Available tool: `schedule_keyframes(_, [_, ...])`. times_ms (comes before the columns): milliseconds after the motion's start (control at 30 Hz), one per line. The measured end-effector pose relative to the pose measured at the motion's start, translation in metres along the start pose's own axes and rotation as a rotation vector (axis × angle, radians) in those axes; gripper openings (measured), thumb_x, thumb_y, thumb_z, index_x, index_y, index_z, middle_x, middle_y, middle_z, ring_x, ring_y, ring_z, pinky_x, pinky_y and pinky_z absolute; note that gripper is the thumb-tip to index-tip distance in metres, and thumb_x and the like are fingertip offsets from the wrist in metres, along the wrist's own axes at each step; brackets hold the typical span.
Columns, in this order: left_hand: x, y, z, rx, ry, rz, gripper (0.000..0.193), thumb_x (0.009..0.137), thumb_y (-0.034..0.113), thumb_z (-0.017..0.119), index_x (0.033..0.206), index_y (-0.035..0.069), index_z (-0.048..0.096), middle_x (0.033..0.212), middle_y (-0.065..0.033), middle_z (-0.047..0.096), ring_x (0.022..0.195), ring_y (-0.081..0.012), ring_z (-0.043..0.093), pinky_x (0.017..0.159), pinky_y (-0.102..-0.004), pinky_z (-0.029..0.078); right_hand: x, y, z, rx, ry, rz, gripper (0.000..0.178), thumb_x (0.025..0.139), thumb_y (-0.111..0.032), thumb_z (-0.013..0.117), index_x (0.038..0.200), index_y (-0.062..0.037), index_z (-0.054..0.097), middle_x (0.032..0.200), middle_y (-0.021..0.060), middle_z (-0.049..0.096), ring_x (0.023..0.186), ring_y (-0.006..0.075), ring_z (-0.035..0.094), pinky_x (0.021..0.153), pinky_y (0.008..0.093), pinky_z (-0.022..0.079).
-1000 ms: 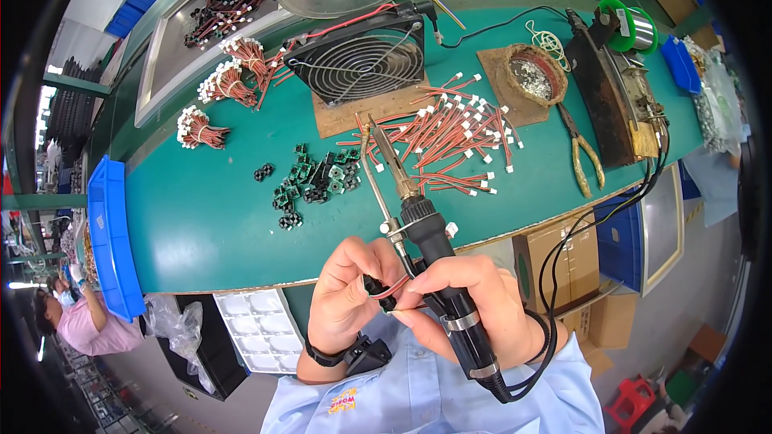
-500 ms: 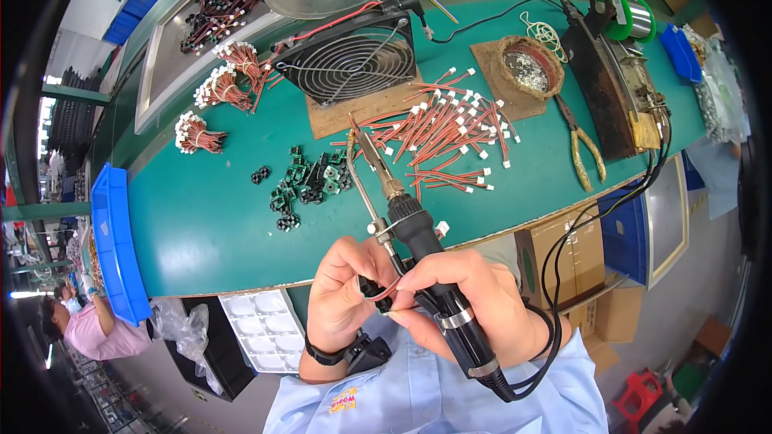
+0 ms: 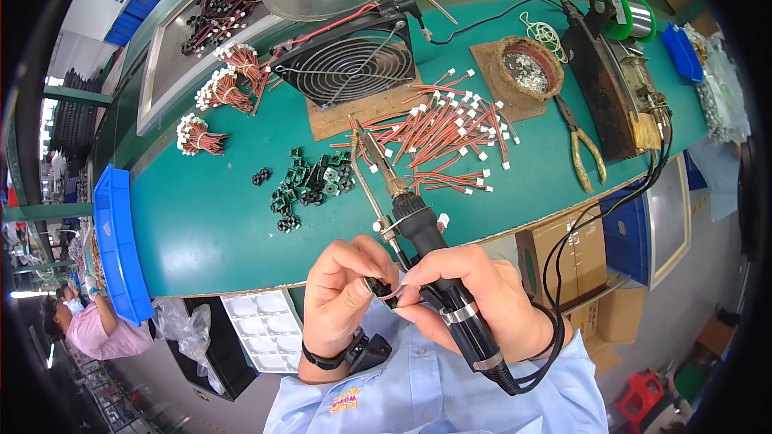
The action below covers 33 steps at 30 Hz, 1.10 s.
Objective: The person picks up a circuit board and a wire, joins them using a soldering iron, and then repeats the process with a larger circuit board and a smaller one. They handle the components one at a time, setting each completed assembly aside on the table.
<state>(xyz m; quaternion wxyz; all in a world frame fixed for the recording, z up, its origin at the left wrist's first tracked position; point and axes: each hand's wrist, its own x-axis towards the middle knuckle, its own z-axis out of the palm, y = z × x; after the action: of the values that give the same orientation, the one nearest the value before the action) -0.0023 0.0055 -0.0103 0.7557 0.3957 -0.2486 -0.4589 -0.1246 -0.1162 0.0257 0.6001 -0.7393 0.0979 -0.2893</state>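
My left hand (image 3: 342, 293) is closed, pinching a small black component (image 3: 376, 286) between thumb and fingers, close in front of my chest. My right hand (image 3: 474, 297) is wrapped around a black soldering iron (image 3: 420, 227) with a thin metal solder-feed tube (image 3: 367, 186) clamped along it. The iron's tip points away from me over the bench. Thumb and forefinger of the right hand also pinch a short red wire (image 3: 394, 292) at the black component. Whether the wire is joined to the component cannot be made out.
On the green bench (image 3: 209, 225) lie a heap of black-and-green components (image 3: 310, 181), red wires with white connectors (image 3: 450, 133), a fan (image 3: 346, 68), pliers (image 3: 583, 145), a round bowl of solder scraps (image 3: 529, 71) and a solder spool (image 3: 639, 18). A blue bin (image 3: 121, 241) hangs at the left edge.
The black component and both hands have shifted very slightly to the right. The soldering iron has moved a little with the right hand. Both grips stay the same.
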Motion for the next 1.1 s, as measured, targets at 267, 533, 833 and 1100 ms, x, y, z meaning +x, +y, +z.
schedule_keyframes(267, [-0.003, 0.008, 0.012, 0.217, 0.074, 0.062, 0.011, 0.089, 0.009, 0.053, 0.095, 0.001, 0.049, 0.093, -0.0146, 0.054, 0.083, -0.0198, 0.056, 0.078, -0.0322, 0.046, 0.001, 0.005, -0.003, -0.017, -0.019, -0.004, 0.040, 0.073, -0.002, 0.069, 0.107, -0.0045, 0.049, 0.083, 0.0077, 0.061, 0.068, 0.0193, 0.063, 0.058, 0.0275, 0.050])
schedule_keyframes(533, [-0.009, 0.024, 0.021, 0.354, 0.201, -0.037, 0.020, 0.086, 0.011, 0.054, 0.098, -0.003, 0.048, 0.092, -0.0166, 0.058, 0.084, -0.0220, 0.059, 0.079, -0.0327, 0.045, 0.000, 0.010, 0.003, -0.153, 0.086, -0.018, 0.046, 0.069, -0.004, 0.075, 0.107, -0.0039, 0.048, 0.085, 0.0085, 0.061, 0.068, 0.0191, 0.063, 0.058, 0.0271, 0.050])
schedule_keyframes(833, [-0.009, 0.019, 0.004, 0.379, 0.016, 0.010, 0.016, 0.085, 0.005, 0.052, 0.098, -0.004, 0.048, 0.095, -0.0185, 0.059, 0.091, -0.0237, 0.059, 0.083, -0.0342, 0.045, -0.002, 0.010, 0.002, -0.218, 0.053, 0.037, 0.054, 0.066, -0.009, 0.079, 0.105, -0.0055, 0.042, 0.083, 0.0087, 0.062, 0.065, 0.0117, 0.061, 0.056, 0.0222, 0.049])
schedule_keyframes(1100, [-0.001, 0.012, 0.007, 0.190, 0.127, -0.036, 0.007, 0.088, 0.004, 0.048, 0.092, -0.001, 0.046, 0.100, -0.0192, 0.060, 0.096, -0.0237, 0.058, 0.085, -0.0354, 0.045, 0.004, 0.018, -0.005, -0.332, 0.129, -0.018, 0.052, 0.067, -0.018, 0.078, 0.108, -0.0048, 0.048, 0.083, 0.0054, 0.061, 0.070, 0.0167, 0.059, 0.067, 0.0300, 0.046])
